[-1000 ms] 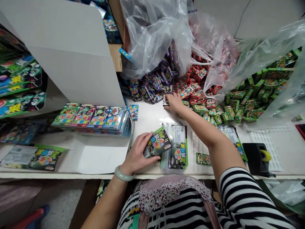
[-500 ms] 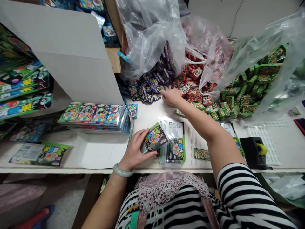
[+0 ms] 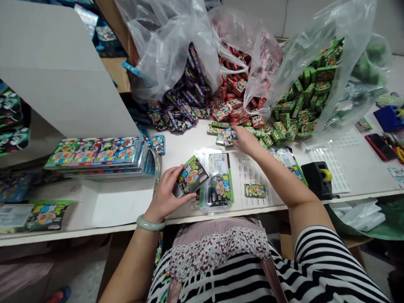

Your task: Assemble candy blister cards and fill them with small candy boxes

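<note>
My left hand grips a black-and-green printed card packet, thumb along its lower edge, tilted over the table. Just right of it lies a stack of similar packets in clear plastic. My right hand is farther up the table, its fingers closed at the edge of the small candy boxes. A small box with a bluish end shows at the fingertips; the fingers partly hide it. Purple boxes, red boxes and green boxes lie heaped behind. One green box lies alone nearer me.
Clear plastic bags stand open around the heaps. On the left are a white carton and a row of colourful packets. A black tape dispenser, a sticker sheet and a phone lie on the right.
My right hand has moved from the purple heap, rightward and nearer, to the small green boxes by the red heap. My left hand still holds the packet. The view has shifted right.
</note>
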Available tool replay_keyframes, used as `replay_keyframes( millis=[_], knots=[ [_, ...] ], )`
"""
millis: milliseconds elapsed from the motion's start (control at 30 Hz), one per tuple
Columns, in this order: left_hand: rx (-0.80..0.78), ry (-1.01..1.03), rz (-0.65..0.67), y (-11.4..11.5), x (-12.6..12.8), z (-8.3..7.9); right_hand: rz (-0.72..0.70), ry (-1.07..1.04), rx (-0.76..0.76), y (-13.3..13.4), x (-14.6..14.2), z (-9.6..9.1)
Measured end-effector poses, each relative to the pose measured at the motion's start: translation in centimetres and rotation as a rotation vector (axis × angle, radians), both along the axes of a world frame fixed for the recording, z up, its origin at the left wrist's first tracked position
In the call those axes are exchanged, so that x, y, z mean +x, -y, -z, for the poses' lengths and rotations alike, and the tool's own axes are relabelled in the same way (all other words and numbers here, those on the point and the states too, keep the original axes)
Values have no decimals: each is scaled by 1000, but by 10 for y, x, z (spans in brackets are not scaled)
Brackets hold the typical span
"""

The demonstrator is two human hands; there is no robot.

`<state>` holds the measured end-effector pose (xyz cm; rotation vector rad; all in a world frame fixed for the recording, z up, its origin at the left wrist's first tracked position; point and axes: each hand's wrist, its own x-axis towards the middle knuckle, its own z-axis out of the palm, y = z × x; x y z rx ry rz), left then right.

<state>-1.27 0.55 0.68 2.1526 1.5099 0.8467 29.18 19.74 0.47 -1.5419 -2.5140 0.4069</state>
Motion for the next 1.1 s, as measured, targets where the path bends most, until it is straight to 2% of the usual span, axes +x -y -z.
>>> replay_keyframes(
  millis=[67,133,233,333,433,500,567,667,733,933,1100],
  knots=[
    [-8,-11,25,-1,3,-2,-185,103,-14,-13,-5,-7],
    [-16,-22,51,-3,7,-5,-266,224,-73,-26,-10,-10],
    [-29,-30,53,-5,10,-8,-246,334,-115,-34,-17,-6],
    [-47,-22,45,-7,12,-8,-244,305,-54,-32,-15,-1],
    [-57,-18,30,-10,12,-5,-224,136,43,-18,-8,-9],
    [-30,-28,7,-12,12,-2,-221,-55,96,-1,-3,-25],
    [15,-44,-4,-13,12,0,-300,-227,135,22,1,-47],
    [63,-65,32,-15,13,0,-484,-254,165,58,2,-75],
    [77,-71,74,-16,14,0,-534,-179,164,74,0,-84],
    [82,-92,122,-14,17,-2,-582,-4,94,90,-5,-81],
    [67,-106,159,-9,19,-3,-649,-61,29,95,-3,-73]
  ],
)
